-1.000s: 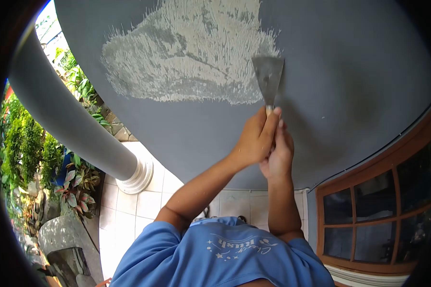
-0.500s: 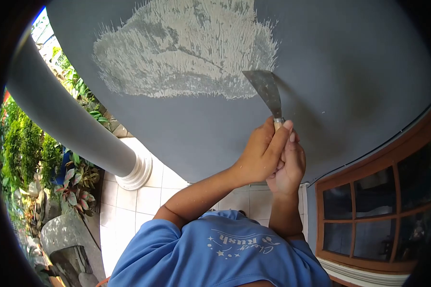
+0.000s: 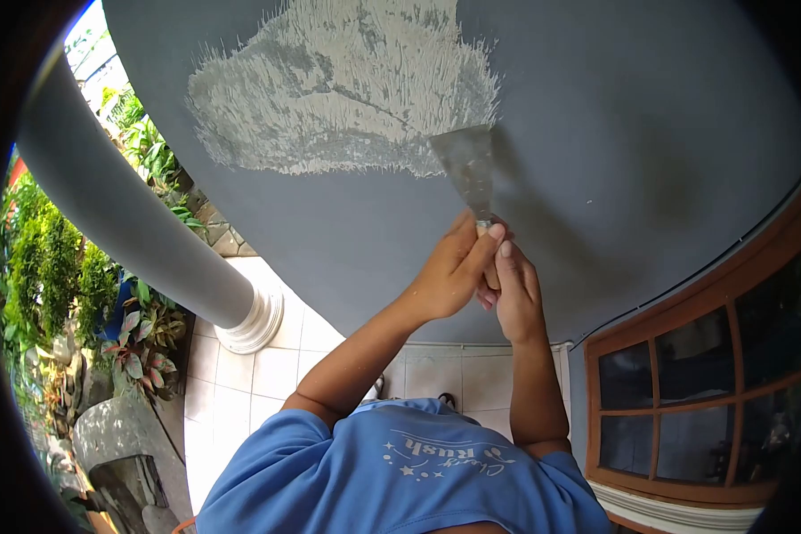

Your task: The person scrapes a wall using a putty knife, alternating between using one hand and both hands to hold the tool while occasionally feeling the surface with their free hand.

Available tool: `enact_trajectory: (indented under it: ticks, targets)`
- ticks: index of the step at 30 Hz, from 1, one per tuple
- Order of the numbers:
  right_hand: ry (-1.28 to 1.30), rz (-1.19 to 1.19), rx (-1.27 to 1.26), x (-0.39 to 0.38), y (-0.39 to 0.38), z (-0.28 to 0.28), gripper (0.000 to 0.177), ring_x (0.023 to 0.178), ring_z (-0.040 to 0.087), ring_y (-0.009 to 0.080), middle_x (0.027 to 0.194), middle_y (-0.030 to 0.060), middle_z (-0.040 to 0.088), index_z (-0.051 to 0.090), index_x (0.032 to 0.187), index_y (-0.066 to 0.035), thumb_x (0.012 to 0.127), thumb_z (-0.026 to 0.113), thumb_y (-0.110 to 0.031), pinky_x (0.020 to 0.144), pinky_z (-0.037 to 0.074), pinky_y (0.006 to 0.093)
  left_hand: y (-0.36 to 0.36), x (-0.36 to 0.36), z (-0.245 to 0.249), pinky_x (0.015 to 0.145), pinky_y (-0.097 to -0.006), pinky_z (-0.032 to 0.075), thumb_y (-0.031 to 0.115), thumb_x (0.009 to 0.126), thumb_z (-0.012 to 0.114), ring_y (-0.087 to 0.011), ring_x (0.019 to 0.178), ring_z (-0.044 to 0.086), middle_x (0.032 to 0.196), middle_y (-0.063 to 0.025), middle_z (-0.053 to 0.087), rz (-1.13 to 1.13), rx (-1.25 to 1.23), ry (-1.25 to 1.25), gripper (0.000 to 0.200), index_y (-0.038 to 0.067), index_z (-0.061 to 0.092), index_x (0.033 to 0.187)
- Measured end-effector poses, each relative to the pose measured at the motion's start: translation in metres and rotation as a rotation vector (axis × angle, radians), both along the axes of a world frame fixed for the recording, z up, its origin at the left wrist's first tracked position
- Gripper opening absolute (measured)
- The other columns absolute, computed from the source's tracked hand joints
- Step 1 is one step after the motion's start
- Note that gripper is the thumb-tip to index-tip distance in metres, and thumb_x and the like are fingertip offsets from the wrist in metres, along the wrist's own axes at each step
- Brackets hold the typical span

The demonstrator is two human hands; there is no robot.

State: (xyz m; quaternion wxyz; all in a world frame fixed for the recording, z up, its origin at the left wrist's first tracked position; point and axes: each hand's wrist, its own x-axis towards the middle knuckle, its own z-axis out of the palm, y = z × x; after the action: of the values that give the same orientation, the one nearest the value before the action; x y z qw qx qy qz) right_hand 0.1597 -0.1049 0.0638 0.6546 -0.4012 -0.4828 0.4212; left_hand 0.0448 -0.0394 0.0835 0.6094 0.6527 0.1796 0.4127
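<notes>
A putty knife (image 3: 472,165) with a broad metal blade and a pale handle points up at the grey wall (image 3: 356,231). My left hand (image 3: 449,274) is closed around its handle just below the blade, thumb on top. Beside it my right hand (image 3: 517,289) is also closed on the handle, its fingers partly hidden behind the left. The blade's edge lies by the lower right border of a rough whitish patch (image 3: 365,98) on the wall; whether it touches cannot be told. Most of the handle is covered by my hands.
A round grey column (image 3: 142,222) with a white base stands at left, with plants (image 3: 49,258) and stones beyond it. At lower right is a brown-framed window (image 3: 699,400). Pale floor tiles (image 3: 271,369) lie below.
Both hands and the putty knife have moved left. The blade has turned to show more of its flat face, and my right arm reaches out farther.
</notes>
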Motion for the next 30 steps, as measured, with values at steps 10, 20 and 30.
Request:
enact_trajectory:
  ticks: [10,20,30]
  targets:
    - [-1.371,-1.296,0.918,0.093,0.099,0.172,0.038,0.118,0.048,0.0315,0.13,0.0149,0.051,0.053,0.125,-0.01,0.091,0.06,-0.027,0.099,0.036,0.0457,0.012,-0.027,0.004,0.049,-0.0251,0.038,0.028,0.103,0.044,-0.0083,0.056,0.045,0.076,-0.0008,0.045,-0.053,-0.217,-0.101,0.022,0.007,0.047,0.097]
    - [-1.539,-1.302,0.883,0.099,0.118,0.182,0.065,0.146,0.021,0.0393,0.158,0.0196,0.024,0.032,0.15,-0.006,0.091,0.052,-0.025,0.118,0.014,0.0525,-0.002,0.018,0.008,0.04,-0.0211,0.023,0.036,0.103,0.047,-0.004,0.049,0.032,0.064,0.0044,0.035,0.128,-0.317,-0.169,0.033,0.012,0.036,0.085]
    - [-1.51,-1.321,0.913,0.101,0.12,0.178,0.063,0.145,0.024,0.038,0.157,0.0187,0.028,0.034,0.149,-0.008,0.091,0.052,-0.026,0.118,0.015,0.0515,-0.021,0.048,0.006,0.038,-0.0215,0.026,0.04,0.104,0.045,-0.0043,0.046,0.035,0.063,0.0037,0.035,0.307,-0.29,-0.213,0.036,0.012,0.033,0.084]
